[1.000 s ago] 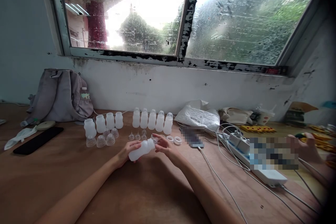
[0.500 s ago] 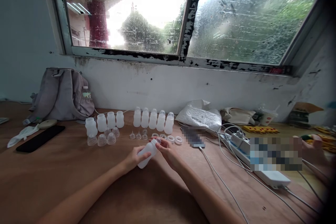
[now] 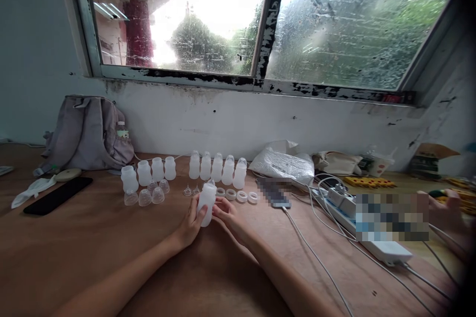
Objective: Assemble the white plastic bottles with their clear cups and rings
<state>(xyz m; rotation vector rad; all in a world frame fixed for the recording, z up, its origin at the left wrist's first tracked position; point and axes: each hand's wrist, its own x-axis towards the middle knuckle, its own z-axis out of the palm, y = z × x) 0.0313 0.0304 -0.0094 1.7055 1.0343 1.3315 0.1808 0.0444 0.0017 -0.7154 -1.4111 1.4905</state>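
A frosted white bottle [image 3: 207, 205] with a clear nipple on top stands nearly upright between my hands. My left hand [image 3: 192, 223] is wrapped round its left side. At its lower right side, the fingers of my right hand [image 3: 225, 212] are bent close to it; whether they grip it is hard to make out. Behind are several capped bottles [image 3: 217, 168] in a row, with white rings [image 3: 242, 197] and clear nipples [image 3: 187, 190] in front of them. Several open bottles [image 3: 145, 173] stand further left, near clear domed caps [image 3: 145, 197].
A grey backpack [image 3: 87, 133], a black flat case [image 3: 57, 196] and a white cloth [image 3: 33, 191] lie left. To the right are a phone [image 3: 275, 192], a silvery bag [image 3: 284, 164], cables, a power strip [image 3: 385, 250] and another person's hand [image 3: 446, 215].
The held bottle has turned from slanting to nearly upright. My right hand has moved down from its top to its lower right side, and my left hand has shifted slightly.
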